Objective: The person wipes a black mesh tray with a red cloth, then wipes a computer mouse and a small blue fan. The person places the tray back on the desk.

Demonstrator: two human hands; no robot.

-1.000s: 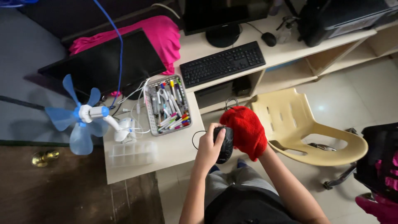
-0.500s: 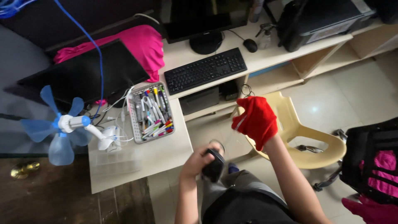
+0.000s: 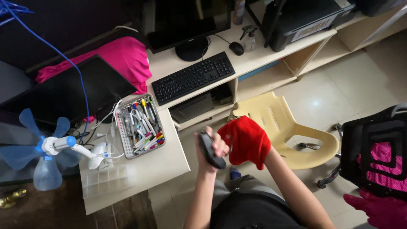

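Holding a black computer mouse point(image 3: 210, 150) at centre frame, the left hand point(image 3: 210, 146) is keeping its grip closed round the body, above the lap. The right hand point(image 3: 246, 142), wrapped in a red cloth point(image 3: 248, 138), is pressing close beside the mouse; its grip under the cloth cannot be told. A cream plastic chair point(image 3: 292, 135) is standing just right of them, and a table point(image 3: 169, 161) with a pen basket point(image 3: 140, 125) is lying to the left. Judgement: wiping well is calling for a steady left hold, turning the mouse so the cloth is reaching every face.
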